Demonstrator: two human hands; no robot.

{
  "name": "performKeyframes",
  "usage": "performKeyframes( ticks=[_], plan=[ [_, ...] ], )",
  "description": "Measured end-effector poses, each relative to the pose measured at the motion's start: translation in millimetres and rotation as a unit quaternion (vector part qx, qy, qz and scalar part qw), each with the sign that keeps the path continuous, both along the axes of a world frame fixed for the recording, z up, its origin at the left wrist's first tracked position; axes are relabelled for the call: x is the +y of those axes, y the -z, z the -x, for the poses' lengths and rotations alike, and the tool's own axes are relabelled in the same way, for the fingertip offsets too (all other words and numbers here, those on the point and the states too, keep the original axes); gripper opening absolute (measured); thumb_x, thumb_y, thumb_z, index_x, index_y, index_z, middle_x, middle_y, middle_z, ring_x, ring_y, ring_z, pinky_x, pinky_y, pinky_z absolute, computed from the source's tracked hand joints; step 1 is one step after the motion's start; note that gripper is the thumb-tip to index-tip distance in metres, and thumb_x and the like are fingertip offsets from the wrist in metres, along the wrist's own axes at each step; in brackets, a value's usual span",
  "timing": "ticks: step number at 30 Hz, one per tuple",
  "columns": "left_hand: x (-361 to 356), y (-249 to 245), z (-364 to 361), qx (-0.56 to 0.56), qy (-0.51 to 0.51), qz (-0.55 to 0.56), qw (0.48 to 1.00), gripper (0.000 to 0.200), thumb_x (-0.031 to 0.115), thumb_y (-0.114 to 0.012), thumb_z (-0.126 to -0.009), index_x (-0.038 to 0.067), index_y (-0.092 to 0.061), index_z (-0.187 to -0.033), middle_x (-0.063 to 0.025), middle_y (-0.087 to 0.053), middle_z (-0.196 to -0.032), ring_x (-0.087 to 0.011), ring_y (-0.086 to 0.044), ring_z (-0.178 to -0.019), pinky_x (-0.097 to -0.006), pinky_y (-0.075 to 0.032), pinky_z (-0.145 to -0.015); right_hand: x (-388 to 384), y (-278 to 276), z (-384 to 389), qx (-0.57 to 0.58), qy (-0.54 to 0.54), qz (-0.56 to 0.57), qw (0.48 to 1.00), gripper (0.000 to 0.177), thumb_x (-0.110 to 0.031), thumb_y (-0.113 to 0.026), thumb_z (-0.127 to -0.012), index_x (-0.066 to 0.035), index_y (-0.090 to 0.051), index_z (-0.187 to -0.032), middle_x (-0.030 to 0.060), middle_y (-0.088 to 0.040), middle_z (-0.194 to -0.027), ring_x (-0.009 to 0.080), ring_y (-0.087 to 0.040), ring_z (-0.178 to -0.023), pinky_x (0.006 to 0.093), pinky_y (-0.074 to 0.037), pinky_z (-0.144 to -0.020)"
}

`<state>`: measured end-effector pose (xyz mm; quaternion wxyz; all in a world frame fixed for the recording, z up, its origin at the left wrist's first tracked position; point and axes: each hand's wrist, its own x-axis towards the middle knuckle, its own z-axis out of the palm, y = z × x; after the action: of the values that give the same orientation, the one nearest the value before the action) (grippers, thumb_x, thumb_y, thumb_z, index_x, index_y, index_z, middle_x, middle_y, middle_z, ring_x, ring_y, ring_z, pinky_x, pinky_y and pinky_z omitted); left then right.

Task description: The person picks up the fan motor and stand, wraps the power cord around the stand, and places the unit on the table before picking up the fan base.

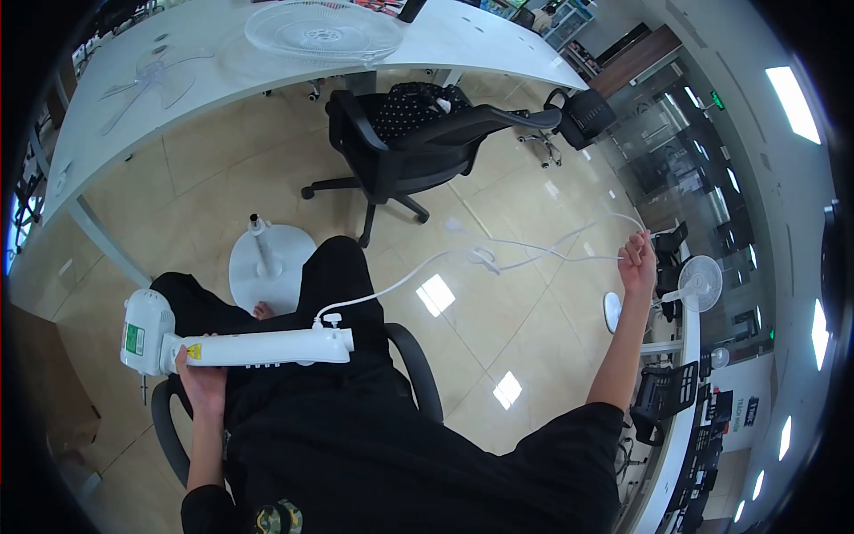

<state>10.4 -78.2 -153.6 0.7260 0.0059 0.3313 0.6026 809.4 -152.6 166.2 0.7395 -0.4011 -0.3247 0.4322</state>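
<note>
Across my lap lies a white fan body [267, 348], its motor head [146, 331] at the left and its column pointing right. My left hand [203, 378] is wrapped around the neck just beside the motor head. From the column's right end, near a small knob, runs a white power cord [418, 270], with a loose tangle in midair. Far out to the right, my right hand [637, 258] is raised and closed on the cord. A round white fan base [271, 267] with a short upright pole stands on the floor by my feet.
On the white desk [213, 89] lie a clear fan blade [160, 82] and a round fan grille [322, 34]. A black office chair [400, 160] stands in front of me. At the right are an assembled white fan [698, 285] and more chairs.
</note>
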Motion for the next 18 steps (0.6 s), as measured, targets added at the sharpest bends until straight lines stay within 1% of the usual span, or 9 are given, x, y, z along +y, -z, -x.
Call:
performKeyframes(
  ticks=[2,3,6,8,9,11,13,17,18],
  plan=[
    [1,9,5,-0.002,-0.006,-0.008,1.0,0.06,0.046,-0.061,-0.093,0.001,-0.048,-0.131,-0.0136,-0.057,-0.128,-0.0276,-0.053,-0.125,-0.0433,-0.04,-0.109,-25,-4,-33,0.041,0.038,0.017,0.998,0.028,-0.028,-0.04,-0.109,-0.005,-0.055,-0.102,0.0012,-0.067,-0.091,0.0046,-0.039,-0.049,0.0238,-0.032,-0.045],
    [1,10,7,0.001,0.0,-0.012,1.0,0.06,0.046,-0.061,-0.093,0.001,-0.048,-0.131,-0.014,-0.057,-0.128,-0.0279,-0.053,-0.125,-0.0436,-0.039,-0.109,-37,-9,-53,0.06,0.05,0.035,0.996,0.029,-0.028,-0.04,-0.109,-0.004,-0.054,-0.101,0.0091,-0.068,-0.12,0.0065,-0.041,-0.049,0.0237,-0.035,-0.046],
    [1,14,8,-0.006,0.016,-0.025,1.0,0.059,0.046,-0.061,-0.093,0.002,-0.049,-0.131,-0.0152,-0.057,-0.129,-0.0291,-0.053,-0.126,-0.0455,-0.038,-0.11,-76,-41,-93,0.07,0.219,0.08,0.97,0.032,-0.029,-0.038,-0.109,-0.003,-0.054,-0.098,0.0159,-0.056,-0.143,0.0077,-0.043,-0.049,0.0223,-0.038,-0.047],
    [2,15,7,0.004,-0.009,-0.003,1.0,0.058,0.046,-0.061,-0.093,0.003,-0.05,-0.13,-0.0144,-0.058,-0.129,-0.0292,-0.052,-0.127,-0.0465,-0.038,-0.111,-112,-69,-127,0.059,0.247,0.049,0.966,0.036,-0.028,-0.034,-0.109,-0.003,-0.054,-0.094,0.0191,-0.045,-0.151,0.0078,-0.044,-0.05,0.0216,-0.039,-0.047],
    [2,12,6,-0.008,-0.007,-0.004,1.0,0.057,0.044,-0.061,-0.094,0.004,-0.049,-0.131,-0.0136,-0.057,-0.13,-0.0291,-0.052,-0.128,-0.0479,-0.037,-0.113,-123,-87,-136,0.039,0.299,0.041,0.953,0.038,-0.03,-0.031,-0.11,-0.005,-0.049,-0.088,0.021,-0.051,-0.146,0.0056,-0.042,-0.049,0.0199,-0.038,-0.044],
    [1,2,2,-0.012,-0.027,0.013,0.999,0.059,0.042,-0.063,-0.093,0.004,-0.045,-0.135,-0.0135,-0.056,-0.13,-0.0291,-0.052,-0.128,-0.0486,-0.037,-0.114,-148,-120,-178,0.027,0.309,0.016,0.95,0.033,-0.028,-0.031,-0.11,-0.007,-0.048,-0.09,0.0234,-0.061,-0.134,0.0066,-0.043,-0.049,0.0205,-0.039,-0.044],
    [-2,1,1,-0.012,-0.028,0.017,0.999,0.061,0.042,-0.063,-0.093,0.003,-0.043,-0.136,-0.0136,-0.056,-0.131,-0.0291,-0.051,-0.128,-0.0484,-0.037,-0.115,-170,-146,-220,-0.037,0.476,-0.019,0.879,0.027,-0.024,-0.034,-0.109,-0.008,-0.047,-0.091,0.022,-0.066,-0.124,0.0107,-0.046,-0.05,0.0223,-0.041,-0.045],
    [1,5,4,-0.009,-0.017,0.004,1.0,0.063,0.043,-0.063,-0.093,0.003,-0.043,-0.137,-0.0141,-0.055,-0.132,-0.0289,-0.051,-0.129,-0.0482,-0.037,-0.115,-210,-180,-168,-0.137,0.568,-0.222,0.781,0.014,-0.011,-0.037,-0.103,-0.012,-0.047,-0.094,0.0164,-0.07,-0.12,0.0158,-0.057,-0.058,0.0249,-0.049,-0.055],
    [1,6,3,-0.009,-0.015,0.003,1.0,0.063,0.043,-0.063,-0.093,0.003,-0.043,-0.137,-0.0142,-0.055,-0.132,-0.0289,-0.051,-0.129,-0.0482,-0.037,-0.115,-237,-180,-187,-0.144,0.564,-0.228,0.781,0.014,-0.011,-0.037,-0.102,-0.011,-0.05,-0.099,0.0147,-0.07,-0.121,0.0167,-0.062,-0.066,0.0254,-0.05,-0.058]
  ],
)
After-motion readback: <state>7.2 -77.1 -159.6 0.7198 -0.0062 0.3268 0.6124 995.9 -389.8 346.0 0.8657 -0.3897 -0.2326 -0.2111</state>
